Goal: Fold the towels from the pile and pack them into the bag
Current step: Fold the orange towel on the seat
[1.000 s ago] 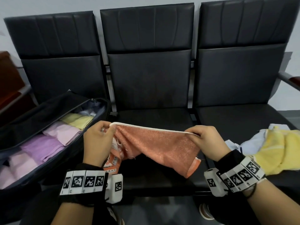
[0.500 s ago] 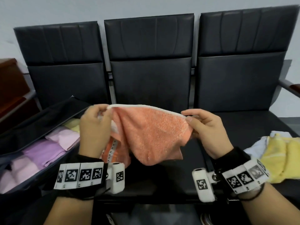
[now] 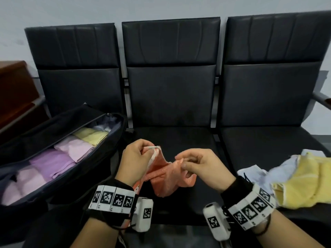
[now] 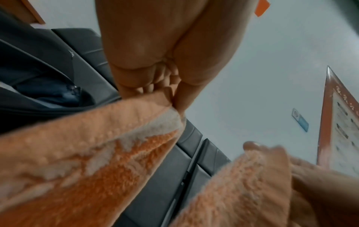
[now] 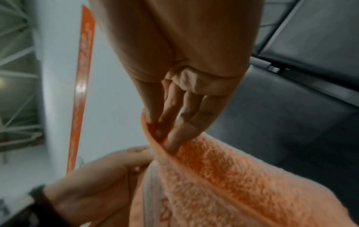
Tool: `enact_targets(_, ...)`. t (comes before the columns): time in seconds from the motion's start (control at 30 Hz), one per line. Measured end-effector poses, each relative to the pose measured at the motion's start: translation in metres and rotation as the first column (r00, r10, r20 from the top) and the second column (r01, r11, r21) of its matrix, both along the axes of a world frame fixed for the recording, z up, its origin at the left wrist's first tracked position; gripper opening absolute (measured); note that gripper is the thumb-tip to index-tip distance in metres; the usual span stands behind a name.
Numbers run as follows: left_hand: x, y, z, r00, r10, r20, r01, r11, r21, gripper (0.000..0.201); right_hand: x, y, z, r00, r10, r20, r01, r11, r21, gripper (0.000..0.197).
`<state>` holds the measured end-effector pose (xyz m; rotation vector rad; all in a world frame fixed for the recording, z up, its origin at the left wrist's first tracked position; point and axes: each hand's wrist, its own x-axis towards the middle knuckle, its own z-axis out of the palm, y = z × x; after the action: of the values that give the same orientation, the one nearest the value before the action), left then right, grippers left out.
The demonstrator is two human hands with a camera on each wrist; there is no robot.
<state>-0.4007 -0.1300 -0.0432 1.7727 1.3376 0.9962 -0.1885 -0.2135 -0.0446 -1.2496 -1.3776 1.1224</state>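
Pinching the orange towel with both the left hand and right hand, the person could drop a corner if fingers slip, spoiling the fold.

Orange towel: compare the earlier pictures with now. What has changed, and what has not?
The hands came together, so the towel now sags doubled instead of stretched. Left hand and right hand still pinch its top edge. Bag and pile are unchanged.
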Motion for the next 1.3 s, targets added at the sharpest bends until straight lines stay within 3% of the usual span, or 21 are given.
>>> enact_targets(0.17, 0.008, -0.012, 0.008, 0.98, -0.06, 0.191, 0.077, 0.994, -0.082, 0.016, -0.019, 0.014, 0.013, 0.985, 0.003, 0.174, -0.035, 0.983, 0.182, 0.014)
enact_targets(0.27, 0.006, -0.014, 0.01, 0.97, -0.064, 0.236, 0.085, 0.993, -0.078, 0.015, -0.028, 0.021, 0.017, 0.942, -0.035, 0.334, -0.066, 0.956, 0.286, 0.009)
enact_targets(0.7, -0.008, -0.027, 0.026, 0.947, -0.321, -0.032, 0.321, 0.947, 0.011, 0.028, -0.043, 0.025, 0.013, 0.816, -0.183, 0.548, -0.024, 0.937, 0.35, 0.019)
enact_targets(0.8, -0.008, -0.028, 0.027, 0.942, -0.329, -0.065, 0.331, 0.944, 0.019, 0.022, -0.044, 0.025, 0.013, 0.804, -0.198, 0.561, -0.02, 0.934, 0.358, 0.014)
enact_targets(1.0, -0.01, -0.022, 0.024, 0.957, -0.273, -0.096, 0.28, 0.957, 0.072, 0.018, -0.043, 0.026, 0.01, 0.859, -0.121, 0.498, -0.062, 0.94, 0.334, 0.002)
enact_targets(1.1, -0.008, -0.021, 0.021, 0.968, -0.208, -0.142, 0.228, 0.963, 0.143, 0.024, -0.04, 0.022, 0.003, 0.894, -0.042, 0.446, -0.097, 0.954, 0.284, 0.01)
enact_targets(1.17, -0.008, -0.02, 0.021, 0.978, -0.159, -0.134, 0.184, 0.962, 0.2, 0.025, -0.034, 0.022, -0.006, 0.871, -0.004, 0.492, -0.117, 0.97, 0.214, 0.019)
enact_targets(1.3, -0.014, -0.014, 0.027, 0.998, -0.058, 0.029, 0.048, 0.962, 0.268, 0.018, -0.015, 0.029, -0.036, 0.774, 0.071, 0.629, -0.123, 0.992, 0.039, 0.01)
